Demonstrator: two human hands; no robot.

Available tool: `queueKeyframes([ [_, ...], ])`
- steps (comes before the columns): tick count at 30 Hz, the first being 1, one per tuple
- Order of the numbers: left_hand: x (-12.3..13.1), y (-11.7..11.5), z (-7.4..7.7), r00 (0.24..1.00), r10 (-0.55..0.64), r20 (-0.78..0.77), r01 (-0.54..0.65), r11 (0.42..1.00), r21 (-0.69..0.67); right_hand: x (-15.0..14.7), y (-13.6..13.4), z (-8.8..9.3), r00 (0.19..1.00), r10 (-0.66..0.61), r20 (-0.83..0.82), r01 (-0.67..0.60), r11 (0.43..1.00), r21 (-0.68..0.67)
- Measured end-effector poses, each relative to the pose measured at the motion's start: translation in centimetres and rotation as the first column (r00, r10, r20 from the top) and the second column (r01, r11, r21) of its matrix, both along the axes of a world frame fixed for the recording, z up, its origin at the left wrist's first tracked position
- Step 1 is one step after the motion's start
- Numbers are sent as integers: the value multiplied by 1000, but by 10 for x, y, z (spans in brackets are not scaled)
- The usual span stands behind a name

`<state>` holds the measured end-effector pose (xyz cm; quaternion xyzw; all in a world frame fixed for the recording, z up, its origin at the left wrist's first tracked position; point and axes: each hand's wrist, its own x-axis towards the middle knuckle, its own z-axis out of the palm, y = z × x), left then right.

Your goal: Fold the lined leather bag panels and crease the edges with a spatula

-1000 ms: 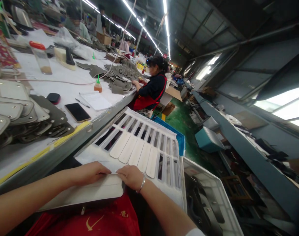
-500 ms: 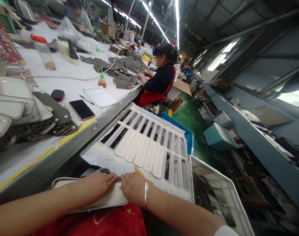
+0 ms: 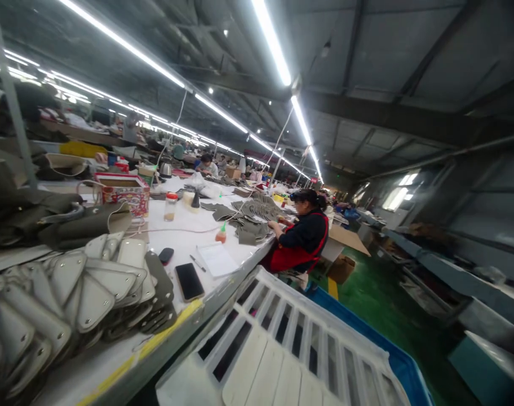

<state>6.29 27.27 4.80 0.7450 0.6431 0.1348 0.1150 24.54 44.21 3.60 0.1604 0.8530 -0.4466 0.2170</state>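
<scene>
Neither of my hands shows in the head view now; both are below the lower edge of the picture. Nearest to where they were is a white slatted crate [image 3: 278, 316], its lower part cut off by the frame. On its slats lie several pale, flat, round-ended strips [image 3: 251, 366], side by side. At the left, a big heap of pale grey panels with rounded corners and small metal studs [image 3: 96, 299] covers the table edge. Dark grey cut pieces [image 3: 158, 299] lie against the heap.
On the white table [image 3: 164, 223] are a phone [image 3: 189, 282], a notepad [image 3: 217, 259], a pen [image 3: 197, 263], a glue bottle [image 3: 221, 233] and a red-lidded jar [image 3: 171, 207]. A co-worker in a red apron [image 3: 303, 237] sits beyond the crate. A blue bin [image 3: 345, 316] stands behind it.
The view has tilted up and turned left. My hands, which lay on a pale, dark-edged panel over my lap, have dropped out of sight. The crate sits lower in the picture.
</scene>
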Motion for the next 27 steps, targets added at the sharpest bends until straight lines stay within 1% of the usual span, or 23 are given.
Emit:
queueKeyframes([
  [2, 10, -17, -15, 998, -6, 64, 10, 998, -66, 4, -12, -10, 1000, 16, 7, -16, 1000, -14],
  [4, 20, -38, -29, 989, -44, 138, 63, 989, -133, 17, -30, -23, 1000, 6, 28, -5, 999, -49],
  [7, 31, -65, -47, 952, -175, 249, 231, 949, -214, 39, -62, -38, 994, -50, 101, 64, 988, -138],
  [8, 33, -70, -51, 937, -232, 261, 291, 932, -217, 43, -71, -41, 990, -67, 125, 88, 982, -168],
  [9, 33, -73, -55, 926, -283, 250, 337, 918, -208, 45, -77, -43, 988, -58, 146, 86, 977, -194],
  [10, 32, -74, -58, 918, -327, 225, 372, 907, -200, 44, -82, -44, 986, -53, 158, 86, 974, -211],
  [12, 28, -74, -63, 912, -368, 182, 400, 895, -196, 37, -86, -43, 987, -30, 160, 64, 974, -216],
  [15, 17, -74, -69, 900, -374, 225, 419, 885, -204, 23, -88, -38, 990, 4, 144, 24, 980, -197],
  [17, 7, -79, -74, 893, -372, 254, 425, 882, -203, 15, -92, -34, 990, 29, 141, -1, 982, -191],
  [20, -5, -89, -84, 900, -392, 190, 427, 879, -213, 6, -99, -29, 990, 72, 123, -50, 984, -172],
  [22, -10, -95, -87, 908, -402, 120, 420, 881, -219, -1, -103, -30, 990, 100, 100, -84, 986, -147],
  [23, -12, -97, -86, 909, -407, 94, 417, 881, -223, -5, -104, -31, 990, 114, 87, -102, 985, -139],
  [25, -16, -100, -80, 911, -405, 76, 411, 881, -233, -13, -108, -34, 989, 141, 51, -133, 982, -134],
  [27, -21, -103, -69, 911, -401, 91, 411, 878, -245, -21, -110, -39, 986, 167, 7, -165, 976, -146],
])
